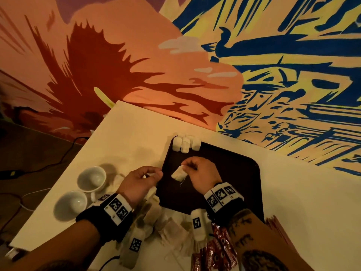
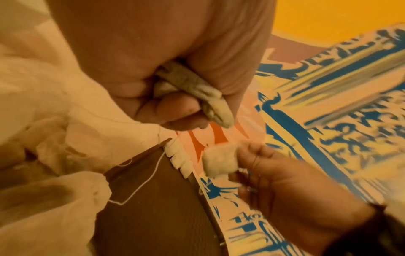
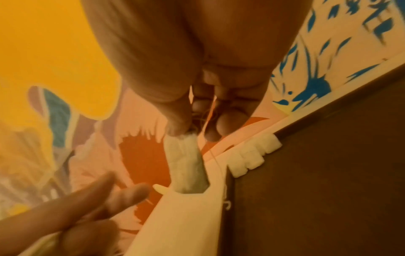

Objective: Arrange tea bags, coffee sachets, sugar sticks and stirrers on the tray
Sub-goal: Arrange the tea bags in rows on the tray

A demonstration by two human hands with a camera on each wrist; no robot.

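White worktop (image 1: 136, 133) before a painted wall; dark rectangular plastic tray (image 1: 234, 173) at centre — right hand (image 1: 203, 173) pinches a white paper tea bag (image 1: 178, 173), left hand (image 1: 139, 181) grips another (image 2: 197, 90); the trailing string may snag.

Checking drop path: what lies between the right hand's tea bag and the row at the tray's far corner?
Head view: only bare dark tray lies between the held tea bag and the row of tea bags.
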